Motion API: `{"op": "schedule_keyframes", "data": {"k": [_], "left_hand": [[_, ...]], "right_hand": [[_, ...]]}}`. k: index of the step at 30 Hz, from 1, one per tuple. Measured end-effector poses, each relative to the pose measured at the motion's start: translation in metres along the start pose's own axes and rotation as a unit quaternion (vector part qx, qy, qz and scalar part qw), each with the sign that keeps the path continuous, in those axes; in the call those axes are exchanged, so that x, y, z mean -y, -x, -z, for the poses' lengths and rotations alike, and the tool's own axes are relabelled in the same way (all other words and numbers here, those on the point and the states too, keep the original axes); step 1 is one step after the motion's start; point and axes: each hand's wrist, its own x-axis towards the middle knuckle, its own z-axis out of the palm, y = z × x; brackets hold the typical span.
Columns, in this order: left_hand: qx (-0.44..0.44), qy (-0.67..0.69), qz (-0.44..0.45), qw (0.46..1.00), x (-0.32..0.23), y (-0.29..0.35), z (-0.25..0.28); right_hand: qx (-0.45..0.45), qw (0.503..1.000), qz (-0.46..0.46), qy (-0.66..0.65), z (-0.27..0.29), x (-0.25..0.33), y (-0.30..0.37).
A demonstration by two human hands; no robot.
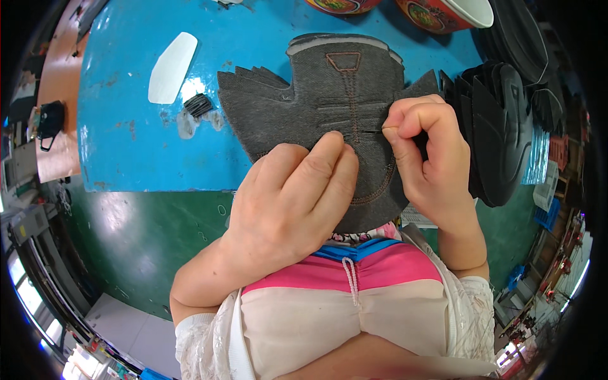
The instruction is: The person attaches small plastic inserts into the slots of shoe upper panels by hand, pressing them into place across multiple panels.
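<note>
A dark grey denim-like shoe upper (310,82) with brown stitching lies in front of me, its lower end over the table's near edge. My left hand (297,190) holds it down, fingers bent and pressed together at the middle, near the raised cross folds. At the right side of those folds, my right hand (427,139) pinches a thin dark strand (370,132) between thumb and forefinger. The strand runs left across the stitched centre line toward my left fingertips. Whether it is thread or cord is too small to tell. More dark layered pieces (256,77) show under the upper.
Blue table (133,145). A white rounded card (173,68) and a small bundle of black strands (197,104) lie to the left. Stacked black uppers (497,126) stand at the right. Red bowls (437,16) sit at the far edge. Green floor (145,234) lies below.
</note>
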Motion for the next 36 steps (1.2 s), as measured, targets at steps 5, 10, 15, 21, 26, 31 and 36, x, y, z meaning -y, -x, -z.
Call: {"op": "schedule_keyframes", "data": {"k": [5, 10, 15, 21, 26, 31, 36], "left_hand": [[-0.013, 0.005, 0.000, 1.000, 0.002, 0.001, -0.002], [-0.013, 0.001, -0.003, 1.000, 0.001, 0.001, -0.003], [0.089, 0.001, -0.021, 0.996, -0.006, -0.014, 0.016], [0.151, -0.015, -0.031, 0.988, -0.005, -0.020, 0.017], [0.155, -0.026, -0.038, 0.987, -0.006, -0.019, 0.016], [0.118, 0.013, -0.034, 0.992, 0.001, -0.018, 0.013], [-0.008, 0.009, -0.034, 0.999, 0.010, 0.003, 0.000]], "right_hand": [[0.027, 0.998, 0.042, 0.050, 0.001, -0.002, -0.002], [0.020, 0.995, 0.058, 0.077, 0.000, 0.001, -0.004], [0.028, 0.993, 0.065, 0.091, 0.001, 0.001, -0.005], [0.022, 0.990, 0.093, 0.106, 0.006, 0.000, -0.001], [0.016, 0.983, 0.132, 0.126, 0.010, 0.002, 0.010], [0.023, 0.979, 0.128, 0.157, 0.008, -0.004, 0.009], [-0.037, 0.989, 0.114, 0.083, 0.008, -0.006, 0.010]]}}
